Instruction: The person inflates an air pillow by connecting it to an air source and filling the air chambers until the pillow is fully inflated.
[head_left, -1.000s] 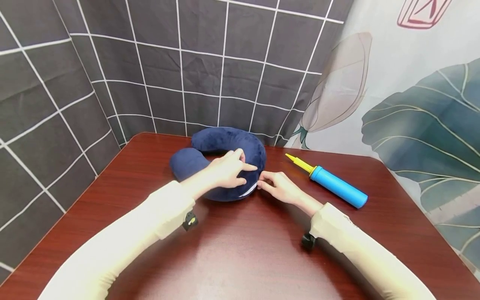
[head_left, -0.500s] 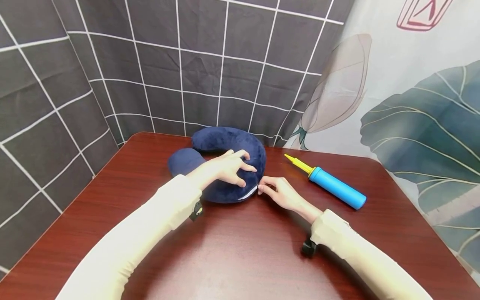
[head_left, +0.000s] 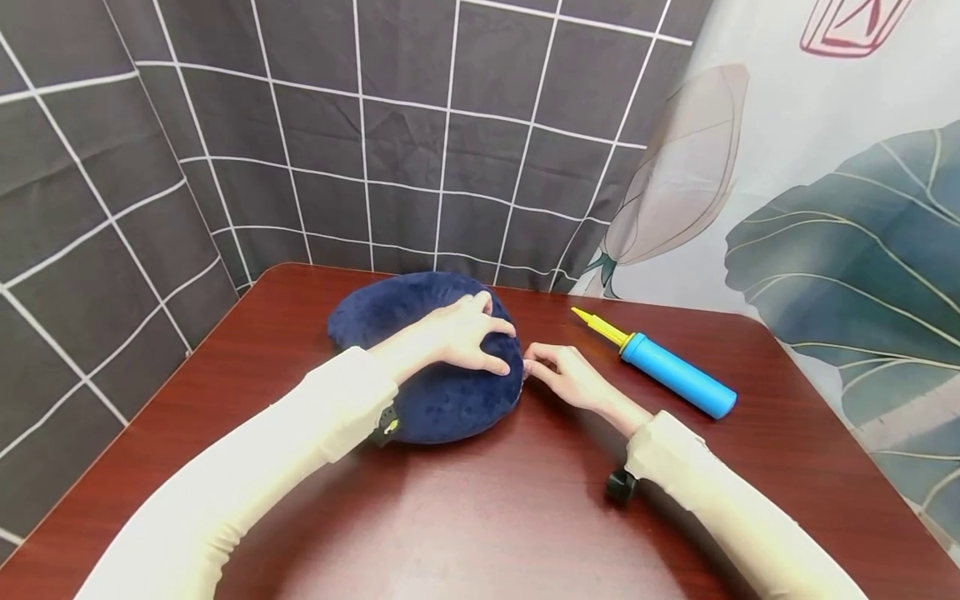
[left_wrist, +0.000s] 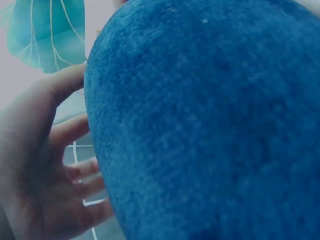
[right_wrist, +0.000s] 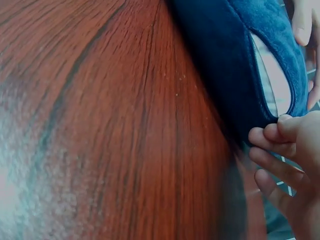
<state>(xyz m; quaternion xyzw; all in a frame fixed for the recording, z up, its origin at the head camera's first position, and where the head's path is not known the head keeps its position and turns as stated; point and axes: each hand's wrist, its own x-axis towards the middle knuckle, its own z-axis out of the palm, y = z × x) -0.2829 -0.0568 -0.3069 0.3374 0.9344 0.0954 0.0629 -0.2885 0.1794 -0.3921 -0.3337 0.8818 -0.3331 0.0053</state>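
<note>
A dark blue plush neck pillow [head_left: 442, 408] is tilted on the table in the head view, its U opening no longer showing. My left hand [head_left: 465, 333] rests on it with spread fingers; in the left wrist view the fingers [left_wrist: 70, 131] touch the pillow's edge. At the pillow's right end my right hand [head_left: 573, 377] pinches the zipper. The right wrist view shows its thumb and forefinger at the lower end of a partly open zipper slit [right_wrist: 272, 75], where white inner material shows. The zipper pull is hidden by the fingertips.
A blue hand pump [head_left: 675, 373] with a yellow nozzle lies to the right on the reddish-brown wooden table [head_left: 480, 525]. Dark grid-patterned cloth [head_left: 405, 142] hangs behind and at left, a leaf-print cloth [head_left: 862, 233] at right.
The pillow has tipped up, swinging its far side toward the left and hiding its inner gap. My left hand's fingers have spread over it, while my right hand keeps its pinch at the zipper.
</note>
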